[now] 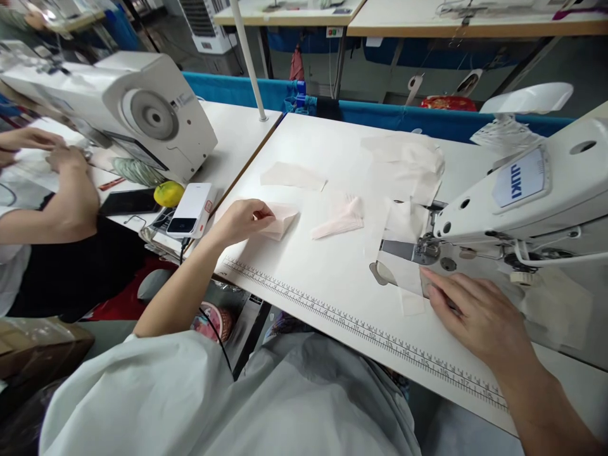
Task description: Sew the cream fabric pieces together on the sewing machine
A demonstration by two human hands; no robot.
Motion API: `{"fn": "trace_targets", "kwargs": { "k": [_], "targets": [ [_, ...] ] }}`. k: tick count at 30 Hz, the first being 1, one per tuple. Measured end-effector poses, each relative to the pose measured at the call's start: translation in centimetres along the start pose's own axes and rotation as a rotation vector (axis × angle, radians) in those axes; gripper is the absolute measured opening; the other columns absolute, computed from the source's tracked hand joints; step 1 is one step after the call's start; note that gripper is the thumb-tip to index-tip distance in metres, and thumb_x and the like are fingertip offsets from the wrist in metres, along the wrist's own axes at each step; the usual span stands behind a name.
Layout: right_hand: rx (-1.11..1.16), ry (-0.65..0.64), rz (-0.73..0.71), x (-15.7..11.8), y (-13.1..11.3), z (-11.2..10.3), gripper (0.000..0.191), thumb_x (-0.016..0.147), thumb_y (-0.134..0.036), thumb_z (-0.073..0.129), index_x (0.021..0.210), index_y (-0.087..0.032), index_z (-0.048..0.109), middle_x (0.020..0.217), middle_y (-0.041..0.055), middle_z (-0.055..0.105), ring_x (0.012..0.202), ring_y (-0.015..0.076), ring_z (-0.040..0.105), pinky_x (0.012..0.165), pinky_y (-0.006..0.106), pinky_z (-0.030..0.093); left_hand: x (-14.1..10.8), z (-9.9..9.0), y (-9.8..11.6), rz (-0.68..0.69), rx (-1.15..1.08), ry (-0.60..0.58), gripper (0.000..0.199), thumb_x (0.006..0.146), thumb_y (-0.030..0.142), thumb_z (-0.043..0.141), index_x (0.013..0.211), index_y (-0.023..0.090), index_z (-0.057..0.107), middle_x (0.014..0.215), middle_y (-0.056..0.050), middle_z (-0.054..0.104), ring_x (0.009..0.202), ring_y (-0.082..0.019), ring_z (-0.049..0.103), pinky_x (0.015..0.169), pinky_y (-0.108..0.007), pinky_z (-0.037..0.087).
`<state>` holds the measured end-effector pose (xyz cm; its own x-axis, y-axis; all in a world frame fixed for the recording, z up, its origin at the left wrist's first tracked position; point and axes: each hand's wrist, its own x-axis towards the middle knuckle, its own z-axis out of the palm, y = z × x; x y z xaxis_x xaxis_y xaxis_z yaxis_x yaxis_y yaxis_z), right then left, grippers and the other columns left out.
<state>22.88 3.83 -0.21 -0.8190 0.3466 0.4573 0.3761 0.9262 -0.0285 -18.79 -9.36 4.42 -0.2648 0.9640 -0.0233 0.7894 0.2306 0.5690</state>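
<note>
My left hand (247, 220) pinches the edge of a pale pink fabric piece (284, 221) at the left of the white table. Part of that piece is lifted off the surface. My right hand (468, 307) lies beside the needle area of the sewing machine (522, 190), fingers stretched out. Its fingertips touch the edge of a white fabric strip (411, 285) that runs under the presser foot (427, 250). Between the hands lie a folded pink fabric piece (339, 217) and a flat cream piece (292, 176).
More pale fabric (408, 158) is heaped behind the needle area. A printed ruler (361, 326) follows the table's front edge. To the left are a white power bank (190, 209), a yellow fruit (168, 194), a phone (128, 201) and another sewing machine (142, 114), where a co-worker's arm (61, 196) reaches.
</note>
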Motion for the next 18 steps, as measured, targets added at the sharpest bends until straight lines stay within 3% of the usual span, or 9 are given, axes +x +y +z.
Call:
{"fn": "trace_targets", "kwargs": {
  "k": [4, 6, 7, 9, 11, 14, 18],
  "targets": [
    [0.000, -0.015, 0.034, 0.1, -0.2, -0.2, 0.033, 0.095, -0.022, 0.051, 0.126, -0.025, 0.061, 0.080, 0.0035, 0.071, 0.070, 0.0225, 0.065, 0.072, 0.037, 0.046, -1.5, 1.7, 2.0, -0.057, -0.383, -0.112, 0.027, 0.083, 0.040, 0.061, 0.085, 0.014, 0.068, 0.073, -0.005, 0.069, 0.062, -0.012, 0.059, 0.055, -0.024, 0.045],
    [-0.011, -0.029, 0.054, 0.2, -0.4, -0.4, 0.031, 0.095, -0.021, 0.050, 0.123, -0.024, 0.063, 0.078, 0.0037, 0.071, 0.070, 0.0226, 0.064, 0.071, 0.037, 0.046, -3.1, 3.7, 3.7, -0.016, -0.401, -0.094, 0.030, 0.088, 0.042, 0.059, 0.088, 0.014, 0.068, 0.074, -0.005, 0.070, 0.062, -0.013, 0.060, 0.056, -0.025, 0.047],
    [-0.017, -0.034, 0.062, 0.2, -0.4, -0.4, 0.030, 0.095, -0.021, 0.050, 0.122, -0.023, 0.064, 0.078, 0.0040, 0.070, 0.070, 0.0225, 0.063, 0.071, 0.037, 0.046, -4.0, 4.9, 4.6, 0.051, -0.354, -0.054, 0.029, 0.091, 0.041, 0.055, 0.089, 0.015, 0.068, 0.080, -0.006, 0.072, 0.067, -0.014, 0.062, 0.059, -0.027, 0.050],
    [-0.031, -0.024, 0.064, 0.2, -0.4, -0.5, 0.029, 0.095, -0.019, 0.050, 0.120, -0.020, 0.065, 0.078, 0.0043, 0.070, 0.070, 0.0214, 0.063, 0.071, 0.036, 0.045, -6.2, 7.2, 6.1, 0.310, -0.175, -0.014, 0.027, 0.097, 0.033, 0.049, 0.099, 0.017, 0.070, 0.104, -0.009, 0.074, 0.098, -0.020, 0.066, 0.085, -0.037, 0.054],
    [-0.051, 0.002, 0.055, 0.1, -0.4, -0.6, 0.028, 0.095, -0.017, 0.052, 0.119, -0.019, 0.065, 0.077, 0.0032, 0.070, 0.069, 0.0195, 0.062, 0.071, 0.034, 0.045, -8.5, 9.1, 7.1, 0.484, 0.031, 0.019, 0.029, 0.100, 0.028, 0.046, 0.116, 0.018, 0.066, 0.126, -0.009, 0.068, 0.122, -0.024, 0.058, 0.102, -0.044, 0.048],
    [-0.049, 0.024, 0.036, 0.2, -0.5, -0.7, 0.028, 0.094, -0.016, 0.053, 0.119, -0.018, 0.066, 0.075, 0.0022, 0.069, 0.068, 0.0177, 0.061, 0.071, 0.033, 0.045, -11.2, 11.0, 7.9, 0.573, 0.256, 0.001, 0.049, 0.100, 0.033, 0.046, 0.145, 0.014, 0.044, 0.148, -0.013, 0.050, 0.142, -0.027, 0.042, 0.117, -0.049, 0.034],
    [-0.037, 0.051, -0.006, 0.5, -0.7, -1.0, 0.029, 0.093, -0.015, 0.054, 0.119, -0.018, 0.067, 0.070, 0.0023, 0.068, 0.065, 0.0173, 0.060, 0.069, 0.032, 0.044, -12.6, 12.5, 8.4, 0.560, 0.339, -0.013, 0.060, 0.100, 0.038, 0.045, 0.151, 0.011, 0.034, 0.154, -0.013, 0.041, 0.148, -0.027, 0.031, 0.123, -0.045, 0.025]
  ]
}}
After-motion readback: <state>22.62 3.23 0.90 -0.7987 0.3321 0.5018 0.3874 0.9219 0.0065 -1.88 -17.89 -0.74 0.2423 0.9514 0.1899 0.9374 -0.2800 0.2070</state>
